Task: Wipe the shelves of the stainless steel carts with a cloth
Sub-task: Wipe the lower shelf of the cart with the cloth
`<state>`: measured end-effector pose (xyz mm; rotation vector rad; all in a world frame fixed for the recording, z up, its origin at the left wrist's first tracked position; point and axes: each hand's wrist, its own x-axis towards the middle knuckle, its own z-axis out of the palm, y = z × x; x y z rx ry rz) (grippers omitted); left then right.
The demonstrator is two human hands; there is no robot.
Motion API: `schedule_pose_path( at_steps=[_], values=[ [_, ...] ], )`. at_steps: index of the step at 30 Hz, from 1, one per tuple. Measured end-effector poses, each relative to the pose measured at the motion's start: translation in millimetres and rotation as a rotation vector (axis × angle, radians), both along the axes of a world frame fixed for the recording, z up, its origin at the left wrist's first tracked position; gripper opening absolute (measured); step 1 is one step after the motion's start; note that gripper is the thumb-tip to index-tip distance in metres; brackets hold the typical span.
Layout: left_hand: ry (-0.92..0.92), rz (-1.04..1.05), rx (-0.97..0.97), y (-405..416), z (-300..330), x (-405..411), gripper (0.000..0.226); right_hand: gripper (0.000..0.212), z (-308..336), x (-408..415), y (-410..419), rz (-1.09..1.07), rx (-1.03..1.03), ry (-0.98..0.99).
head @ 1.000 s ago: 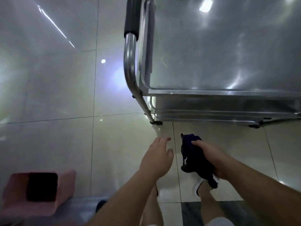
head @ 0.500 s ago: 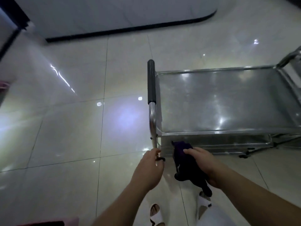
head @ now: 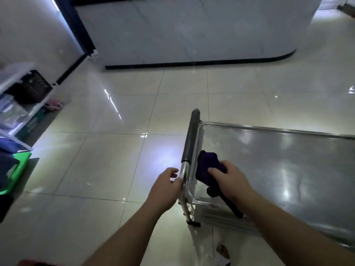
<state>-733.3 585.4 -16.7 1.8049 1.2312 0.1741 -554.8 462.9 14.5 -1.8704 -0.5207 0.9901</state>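
Note:
A stainless steel cart (head: 278,160) stands at the lower right, its shiny top shelf bare. Its push handle (head: 190,143) has a dark grip and runs along the shelf's left end. My right hand (head: 230,179) holds a dark purple cloth (head: 206,169) over the near left corner of the top shelf; whether the cloth touches the steel I cannot tell. My left hand (head: 167,187) curls around the bare metal tube of the handle just below the grip.
Glossy tiled floor (head: 107,154) spreads to the left and ahead. A white counter with a black base (head: 192,35) stands at the back. A rack with crates and a green bin (head: 17,169) lines the left edge. My feet are under the cart's near end.
My view has risen from under the cart to above its top shelf. My right hand has lifted the cloth from below the shelf edge onto the top shelf's corner. My left hand has closed on the handle tube.

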Motion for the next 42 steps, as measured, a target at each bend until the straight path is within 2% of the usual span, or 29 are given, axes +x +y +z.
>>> schedule_pose_path(
  at_steps=[4, 7, 10, 16, 20, 24, 27, 31, 36, 40, 42],
  values=[
    [-0.021, 0.093, -0.023, 11.8, -2.0, 9.8, 0.034, 0.02, -15.1, 9.2, 32.4, 0.14, -0.031, -0.305],
    [-0.041, 0.13, 0.003, 27.2, -3.5, 17.1, 0.034, 0.042, -27.1, 2.3, 58.1, 0.194, -0.024, -0.446],
    [-0.11, 0.135, 0.026, 46.4, -5.8, 25.9, 0.032, 0.048, -39.3, -8.3, 78.1, 0.213, -0.005, -0.587],
    [-0.168, 0.005, -0.03, 79.0, -15.2, 37.1, 0.033, 0.049, -63.3, -26.3, 95.9, 0.186, -0.043, -0.694],
    [-0.12, -0.042, -0.079, 91.5, -28.3, 36.5, 0.032, 0.053, -72.7, -42.1, 106.4, 0.19, -0.03, -0.659],
    [-0.039, -0.086, -0.136, 99.8, -44.9, 33.3, 0.03, 0.067, -84.3, -48.8, 103.0, 0.336, -0.073, -0.608],
    [0.008, -0.142, -0.149, 101.7, -52.7, 36.7, 0.034, 0.064, -88.9, -46.8, 93.0, 0.309, -0.099, -0.595],
    [0.017, -0.158, -0.162, 101.7, -53.8, 44.5, 0.037, 0.062, -95.4, -38.1, 80.5, 0.135, -0.178, -0.589],
    [0.043, -0.192, -0.15, 100.6, -53.3, 44.9, 0.044, 0.06, -103.0, -32.7, 76.6, 0.177, -0.287, -0.262],
    [0.069, -0.181, -0.152, 103.4, -51.4, 46.5, 0.049, 0.06, -97.6, -22.5, 75.5, 0.216, -0.241, -0.253],
    [0.122, -0.183, -0.059, 107.0, -47.8, 47.9, 0.054, 0.054, -89.3, -12.6, 77.0, 0.191, -0.244, -0.278]
  ],
)
